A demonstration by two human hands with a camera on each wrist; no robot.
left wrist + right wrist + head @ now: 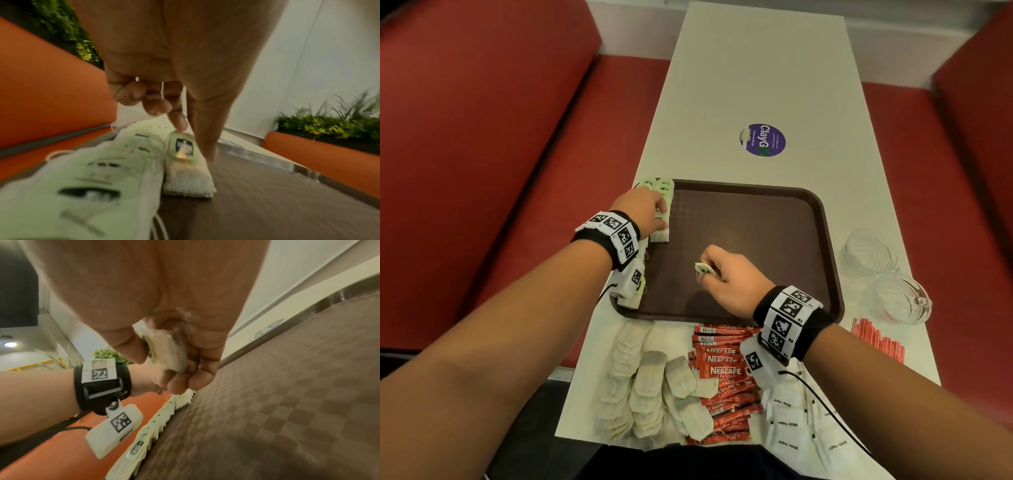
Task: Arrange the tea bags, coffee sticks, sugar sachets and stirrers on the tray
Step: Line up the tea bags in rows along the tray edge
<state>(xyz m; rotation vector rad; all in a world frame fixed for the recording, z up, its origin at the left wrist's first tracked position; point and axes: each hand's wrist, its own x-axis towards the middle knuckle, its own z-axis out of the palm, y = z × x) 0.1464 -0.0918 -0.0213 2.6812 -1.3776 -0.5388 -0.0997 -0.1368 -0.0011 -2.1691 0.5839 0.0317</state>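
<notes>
The right hand (726, 277) pinches a tea bag (703, 268). The left hand (645, 212), fingers loosely curled, presses the row of tea bags (662, 212). Lifting off carelessly could topple that row.

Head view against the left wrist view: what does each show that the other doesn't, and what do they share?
Only the head view shows the right hand pinching a tea bag above the tray, plus the loose tea bags, coffee sticks, sugar sachets, red stirrers and two glass cups on the table.
Only the left wrist view shows a fingertip pressing a tea bag's tag, and the plants behind.
Both show the left hand at the tea bag rows along the tray's left edge.
</notes>
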